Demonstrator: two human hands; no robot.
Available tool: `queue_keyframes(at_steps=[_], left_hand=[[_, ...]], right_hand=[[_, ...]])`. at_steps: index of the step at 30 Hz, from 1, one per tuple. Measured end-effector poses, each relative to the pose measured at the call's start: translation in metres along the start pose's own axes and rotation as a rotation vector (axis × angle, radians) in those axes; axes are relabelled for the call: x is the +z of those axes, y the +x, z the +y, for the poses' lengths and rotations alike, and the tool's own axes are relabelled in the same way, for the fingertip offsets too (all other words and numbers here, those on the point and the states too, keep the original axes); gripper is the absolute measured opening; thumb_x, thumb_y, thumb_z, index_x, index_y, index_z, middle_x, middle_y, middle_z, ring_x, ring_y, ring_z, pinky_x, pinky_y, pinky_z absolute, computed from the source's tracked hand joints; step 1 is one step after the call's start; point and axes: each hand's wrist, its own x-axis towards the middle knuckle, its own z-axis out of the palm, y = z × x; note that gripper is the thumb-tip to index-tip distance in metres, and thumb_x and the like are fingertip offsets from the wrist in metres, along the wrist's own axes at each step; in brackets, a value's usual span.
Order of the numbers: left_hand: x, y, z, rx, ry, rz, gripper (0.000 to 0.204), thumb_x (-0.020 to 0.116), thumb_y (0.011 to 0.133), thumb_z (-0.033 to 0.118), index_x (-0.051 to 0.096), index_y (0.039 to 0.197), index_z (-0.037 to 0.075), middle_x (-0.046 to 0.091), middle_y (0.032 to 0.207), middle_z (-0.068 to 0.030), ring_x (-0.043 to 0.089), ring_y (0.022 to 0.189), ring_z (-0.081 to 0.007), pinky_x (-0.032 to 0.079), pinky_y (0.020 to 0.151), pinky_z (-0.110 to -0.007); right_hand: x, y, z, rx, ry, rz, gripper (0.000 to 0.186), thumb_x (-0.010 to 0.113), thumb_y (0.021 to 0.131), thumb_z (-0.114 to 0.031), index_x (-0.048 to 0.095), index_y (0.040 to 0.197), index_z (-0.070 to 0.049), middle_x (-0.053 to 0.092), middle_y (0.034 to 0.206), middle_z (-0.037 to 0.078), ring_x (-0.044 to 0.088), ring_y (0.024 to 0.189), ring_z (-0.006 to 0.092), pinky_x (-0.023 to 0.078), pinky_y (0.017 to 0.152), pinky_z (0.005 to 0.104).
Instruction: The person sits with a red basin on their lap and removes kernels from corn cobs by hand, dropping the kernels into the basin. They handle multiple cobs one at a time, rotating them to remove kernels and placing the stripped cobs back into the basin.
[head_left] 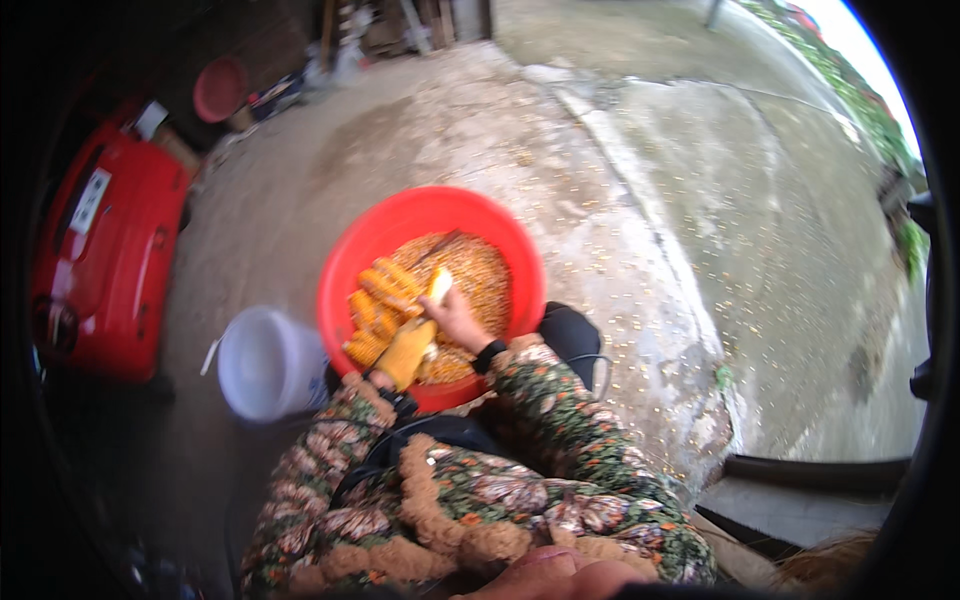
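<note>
A red plastic tub (366, 231) holds loose yellow kernels (480, 274) and several whole corn cobs (377, 283) piled at its left. My right hand (455, 318) is bare and closed round a yellow and whitish corn cob (440, 284) over the middle of the tub. My left hand (406, 355), in a yellow glove, is just below it among the cobs, its fingers curled; what they grip is partly hidden and too blurred to name.
A white bucket (262, 360) stands left of the tub, near a red vehicle's rear (120, 260). A red basin (219, 89) and leaning boards (410, 22) are at the back. Kernels lie scattered on the concrete floor (640, 300); greenery (905, 240) edges the right.
</note>
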Motion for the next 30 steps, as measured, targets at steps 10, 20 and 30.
queue_keyframes(at_steps=[10,20,30], left_hand=[[-0.021,0.002,0.027,0.122,-0.181,0.102,0.02,0.044,0.095,0.02,0.054,0.084,0.005,0.052,0.071,-0.0035,0.05,0.047,-0.0121,0.037,0.041,-0.026],[-0.01,0.001,0.016,-0.521,-0.687,-0.082,0.021,0.04,0.096,0.022,0.053,0.091,0.006,0.053,0.072,-0.0071,0.052,0.049,-0.0141,0.038,0.039,-0.027],[-0.02,0.014,0.025,-0.779,-0.793,-0.035,0.025,0.046,0.095,0.026,0.053,0.102,0.003,0.057,0.071,-0.0068,0.057,0.057,-0.0177,0.044,0.05,-0.03]], right_hand=[[-0.007,-0.011,0.006,-0.188,-0.352,-0.121,0.077,0.042,0.097,-0.029,-0.007,0.136,0.017,0.055,0.102,0.037,0.058,0.092,0.0466,0.047,0.079,0.0455],[-0.002,-0.013,-0.003,-0.12,-0.289,0.023,0.048,0.041,0.099,-0.031,0.029,0.127,0.006,0.058,0.097,0.032,0.06,0.091,0.0421,0.047,0.077,0.0443],[-0.013,0.009,0.02,-0.132,-0.25,0.074,0.037,0.038,0.101,-0.036,0.052,0.108,-0.002,0.055,0.087,0.009,0.052,0.082,0.0176,0.043,0.075,0.0319]])
